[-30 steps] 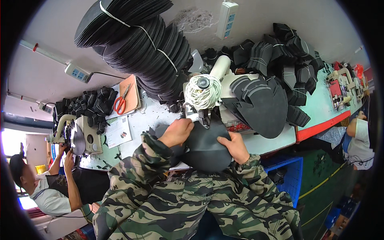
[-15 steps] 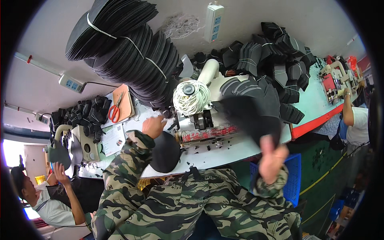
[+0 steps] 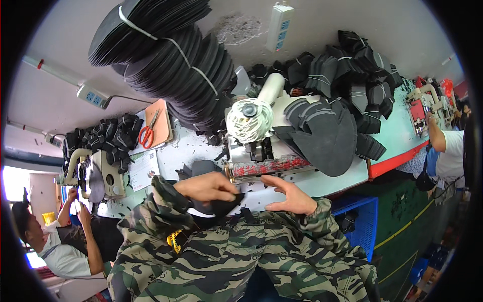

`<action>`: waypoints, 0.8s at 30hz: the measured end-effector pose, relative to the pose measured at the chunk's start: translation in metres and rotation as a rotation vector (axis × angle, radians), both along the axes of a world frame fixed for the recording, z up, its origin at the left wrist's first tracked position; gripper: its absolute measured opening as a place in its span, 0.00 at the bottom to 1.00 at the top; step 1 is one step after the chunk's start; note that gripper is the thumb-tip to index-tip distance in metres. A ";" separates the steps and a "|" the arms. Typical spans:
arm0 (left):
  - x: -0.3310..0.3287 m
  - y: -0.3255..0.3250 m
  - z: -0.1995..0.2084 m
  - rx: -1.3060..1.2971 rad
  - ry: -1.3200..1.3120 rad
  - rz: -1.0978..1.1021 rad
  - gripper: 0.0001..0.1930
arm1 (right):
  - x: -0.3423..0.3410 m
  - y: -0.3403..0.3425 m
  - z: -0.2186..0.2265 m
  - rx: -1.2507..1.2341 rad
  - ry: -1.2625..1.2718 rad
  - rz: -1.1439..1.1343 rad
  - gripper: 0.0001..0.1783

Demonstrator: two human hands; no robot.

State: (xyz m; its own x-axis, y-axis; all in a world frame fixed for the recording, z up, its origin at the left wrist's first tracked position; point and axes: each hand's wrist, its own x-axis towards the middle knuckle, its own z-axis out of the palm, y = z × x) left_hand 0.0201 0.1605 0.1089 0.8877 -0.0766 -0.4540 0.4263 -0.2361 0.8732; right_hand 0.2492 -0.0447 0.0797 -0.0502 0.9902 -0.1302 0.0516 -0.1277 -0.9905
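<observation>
My left hand [image 3: 211,187] is closed, thumb and fingers pinching a black flat piece [image 3: 227,205] at the table's front edge. Part of that piece is hidden under the hand. My right hand [image 3: 293,196] is nearby, palm inward, fingers apart and nothing in it. Between and behind the hands stands a machine [image 3: 266,166] with a red-marked front edge, a pale arm and a coil of white cord [image 3: 249,121] on top. Right of the coil, a stack of black curved pieces [image 3: 324,141] lies fanned out on the machine. Another black piece [image 3: 201,167] lies behind my left hand.
A tall tied stack of black sheets [image 3: 176,70] leans at the back left. Red-handled scissors [image 3: 147,136] lie on a tan pad. Tied black bundles [image 3: 359,95] crowd the back right. A blue crate [image 3: 370,224] stands below right. Two other people [image 3: 68,251] work on either side.
My right hand has let go of a black piece onto the stack at the right and come left, toward the machine's front. My left hand has moved down and right, now gripping a black piece.
</observation>
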 end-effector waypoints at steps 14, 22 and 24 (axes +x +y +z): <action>0.078 -0.001 -0.017 0.460 0.135 0.451 0.14 | 0.004 0.012 -0.023 -0.312 0.378 -0.472 0.09; 0.060 0.040 -0.039 0.457 -0.034 0.452 0.10 | -0.010 -0.008 0.045 -0.060 0.123 -0.332 0.11; 0.035 0.053 -0.056 0.841 0.044 0.448 0.11 | 0.015 -0.025 0.083 0.044 -0.175 -0.573 0.13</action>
